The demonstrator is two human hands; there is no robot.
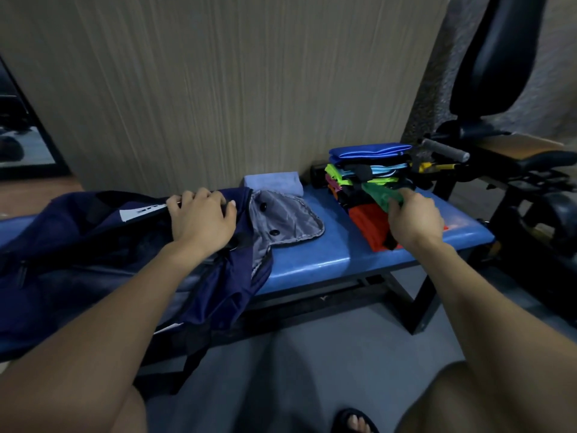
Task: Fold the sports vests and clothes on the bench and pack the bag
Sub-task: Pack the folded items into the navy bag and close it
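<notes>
The right hand (415,218) is pinching a green folded fabric vest (379,193) at the near side of the stacked colourful folded clothes (368,173) on the blue padded desk (327,254). The left hand (201,218) is gripping the rim of the navy fabric bag (93,245), which is lying open well to the left, its long axis along the desk.

- White label (142,211) on navy bag (93,245): dark block letters, partly covered by left hand (201,220), too blurred to read.
- Small red mark (446,228) on blue bench (327,254) near right end: illegible.
- No other legible text.
</notes>
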